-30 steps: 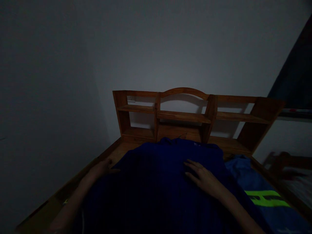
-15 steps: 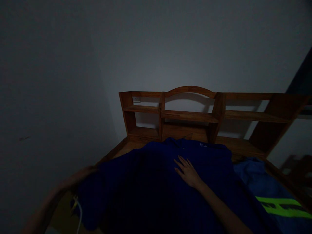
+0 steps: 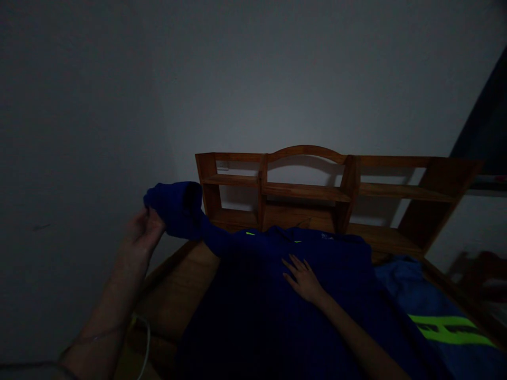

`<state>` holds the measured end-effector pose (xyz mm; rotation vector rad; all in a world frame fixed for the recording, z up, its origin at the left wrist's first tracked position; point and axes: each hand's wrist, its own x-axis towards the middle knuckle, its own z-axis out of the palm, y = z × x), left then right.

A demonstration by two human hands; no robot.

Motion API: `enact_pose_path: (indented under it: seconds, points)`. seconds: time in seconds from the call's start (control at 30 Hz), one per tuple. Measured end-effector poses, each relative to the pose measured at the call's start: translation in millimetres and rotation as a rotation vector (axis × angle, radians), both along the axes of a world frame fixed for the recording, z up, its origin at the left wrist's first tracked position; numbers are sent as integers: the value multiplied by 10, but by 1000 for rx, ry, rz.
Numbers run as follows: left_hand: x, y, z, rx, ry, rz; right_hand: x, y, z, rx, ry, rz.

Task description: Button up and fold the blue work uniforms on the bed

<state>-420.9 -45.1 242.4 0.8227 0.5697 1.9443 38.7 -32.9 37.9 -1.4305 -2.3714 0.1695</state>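
Observation:
A dark blue shirt (image 3: 253, 295) lies spread over the wooden desk, its collar end towards the back shelf. My left hand (image 3: 146, 227) is closed on the end of one sleeve (image 3: 178, 208) and holds it up in the air, left of the shelf. Flat on the chest of the shirt rests my right hand (image 3: 303, 279), fingers spread, palm down. Small yellow-green marks show near the shoulder and collar. The lower part of the shirt is lost in darkness.
A wooden shelf unit (image 3: 304, 188) stands at the back against a grey wall (image 3: 277, 79). On the right lies a lighter blue garment (image 3: 420, 295) with a bright yellow-green band. A pale cable (image 3: 148, 338) hangs by the desk (image 3: 174, 290) at lower left.
My left hand has risen and moved right, lifting the sleeve off the desk and baring wood beneath. My right hand stays in place on the shirt.

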Motion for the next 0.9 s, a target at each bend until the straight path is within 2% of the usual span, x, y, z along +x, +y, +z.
enact_pose_path:
  seconds: [0.07,0.13,0.17,0.27,0.37,0.4,0.47,0.57,0.6,0.63,0.67,0.7,0.73,0.8,0.9]
  points:
    - [355,-87,104,128,-130,-193,-208,-123,135,-3,164,7]
    - [800,-242,171,196,-171,-342,-496,-289,369,-43,474,67]
    - [1038,-332,189,179,-167,-422,-641,-376,519,-110,676,114]
    - [1699,-579,193,92,-73,-560,-918,-582,1012,-508,1250,221]
    - [2106,-730,108,35,126,-561,-824,-628,1389,-868,1465,278]
    - [2171,-768,42,29,210,-537,-725,-613,1472,-923,1486,243]
    - [2227,-855,-177,38,396,-403,-485,-566,1610,-910,1494,94]
    - [2278,-1024,-725,134,754,37,-167,-518,1875,-698,1461,-88]
    - [2323,-1069,-942,208,916,180,-95,-513,1999,-627,1449,-96]
    - [2387,-1091,-1157,345,1107,254,-39,-512,2138,-565,1442,-91]
    - [2468,-1081,-1357,540,1339,195,2,-515,2286,-529,1440,-80]
    - [2556,-1033,-1531,664,1538,131,35,-518,2434,-509,1437,-69]
    - [2639,-945,-1672,690,1681,108,63,-521,2572,-503,1434,-59]
    - [2743,-666,-1850,514,1843,199,122,-530,2789,-506,1426,-42]
    - [2633,-155,-1926,51,1960,407,249,-567,2890,-479,1433,-21]
